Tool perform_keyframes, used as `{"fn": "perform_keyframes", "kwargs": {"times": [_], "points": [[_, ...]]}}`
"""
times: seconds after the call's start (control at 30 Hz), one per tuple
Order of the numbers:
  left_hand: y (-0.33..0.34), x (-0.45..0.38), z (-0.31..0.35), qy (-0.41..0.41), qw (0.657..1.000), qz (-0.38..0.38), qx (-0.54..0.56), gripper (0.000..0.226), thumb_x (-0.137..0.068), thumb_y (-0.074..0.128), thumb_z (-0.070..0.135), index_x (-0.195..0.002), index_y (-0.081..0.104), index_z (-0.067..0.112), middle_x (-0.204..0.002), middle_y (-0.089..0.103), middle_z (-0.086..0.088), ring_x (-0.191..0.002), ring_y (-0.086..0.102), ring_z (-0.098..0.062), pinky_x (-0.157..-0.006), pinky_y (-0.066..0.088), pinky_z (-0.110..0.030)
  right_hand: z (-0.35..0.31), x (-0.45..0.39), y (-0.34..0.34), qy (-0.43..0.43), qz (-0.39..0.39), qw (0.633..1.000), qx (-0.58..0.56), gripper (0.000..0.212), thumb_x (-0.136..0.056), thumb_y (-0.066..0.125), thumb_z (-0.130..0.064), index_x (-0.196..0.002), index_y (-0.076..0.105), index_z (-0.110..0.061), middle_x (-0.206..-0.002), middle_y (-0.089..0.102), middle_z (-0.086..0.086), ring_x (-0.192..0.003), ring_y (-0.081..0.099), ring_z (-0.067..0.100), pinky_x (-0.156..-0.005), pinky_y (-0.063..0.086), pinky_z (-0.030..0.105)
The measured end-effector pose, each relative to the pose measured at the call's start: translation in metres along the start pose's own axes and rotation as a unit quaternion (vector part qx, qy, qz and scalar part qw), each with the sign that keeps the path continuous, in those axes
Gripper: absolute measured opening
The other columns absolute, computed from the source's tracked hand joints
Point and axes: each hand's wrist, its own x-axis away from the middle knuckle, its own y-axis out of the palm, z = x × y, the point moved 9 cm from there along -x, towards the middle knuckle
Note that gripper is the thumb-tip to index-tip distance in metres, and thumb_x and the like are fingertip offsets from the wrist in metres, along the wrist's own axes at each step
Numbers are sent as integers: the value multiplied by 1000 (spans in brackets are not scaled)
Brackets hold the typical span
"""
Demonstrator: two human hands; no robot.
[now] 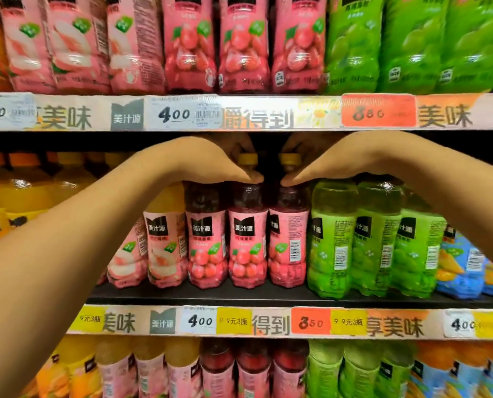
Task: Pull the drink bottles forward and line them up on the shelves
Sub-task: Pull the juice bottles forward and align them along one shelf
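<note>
Middle shelf (239,297), front row. Both arms reach in from below and meet over the red-drink section. The left hand (211,159) grips the neck of a red juice bottle with a pink cherry label (246,239), thumb under the yellow cap (247,159) and fingers curled behind it. The right hand (325,159) grips the neck of the neighbouring red bottle (288,239) the same way — thumb tip on the shoulder, fingers behind its yellow cap (289,159). The two thumbs point toward each other and sit just apart.

Both gripped bottles stand upright on the shelf, touching side by side, set back a little from the front edge. A third cherry-label bottle (206,239) stands just left of them, and peach-label bottles (165,242) follow further left, partly behind the left forearm. Just right of the gripped pair stand three green grape-label bottles (331,239), nearer the front edge. Blue-label bottles (463,268) lean at far right, orange drinks (15,202) at far left.

Price strip (199,321) below reads 4.00 — an orange tag (310,322) reads 3.50. Shelves above and below hold the same colour order.
</note>
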Motion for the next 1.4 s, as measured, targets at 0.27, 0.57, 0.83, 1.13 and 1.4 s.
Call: {"fn": "perform_keyframes", "kwargs": {"times": [0.27,0.57,0.83,1.13,1.4], "points": [[9,-13,22,60,998,17,-13,41,-84,58,61,-119,49,41,-106,65,24,-96,60,1,-87,49,-23,-16,10,-3,-36,64,997,37,46,-78,67,-64,-113,58,-36,-102,65,-23,-105,63,6,-90,49,22],[19,-17,36,72,996,-56,-23,46,-80,60,66,-119,57,42,-110,69,8,-101,64,-14,-96,48,-39,-1,24,0,-18,-19,1000,-5,14,-90,65,-43,-101,58,-39,-81,67,-35,-79,61,-20,-78,47,3],[32,-29,47,69,994,-85,-2,65,-72,65,74,-127,57,42,-110,64,32,-106,57,12,-93,44,-9,4,50,-25,-49,94,993,53,41,-89,58,-55,-126,57,-38,-120,65,-10,-111,59,12,-102,44,32],[44,-34,50,41,986,-156,39,37,-80,67,61,-111,68,39,-124,62,22,-123,52,-2,-113,33,-33,23,63,-33,-25,111,988,108,36,-77,52,-76,-98,63,-50,-75,66,-27,-79,58,-15,-71,43,2],[32,-33,81,177,971,-53,151,32,-79,79,36,-109,68,30,-103,69,27,-101,62,10,-90,47,-13,21,62,-35,-31,119,990,70,23,-82,62,-63,-64,53,-53,-45,38,-49,-52,41,-31,-52,30,-6]]}}
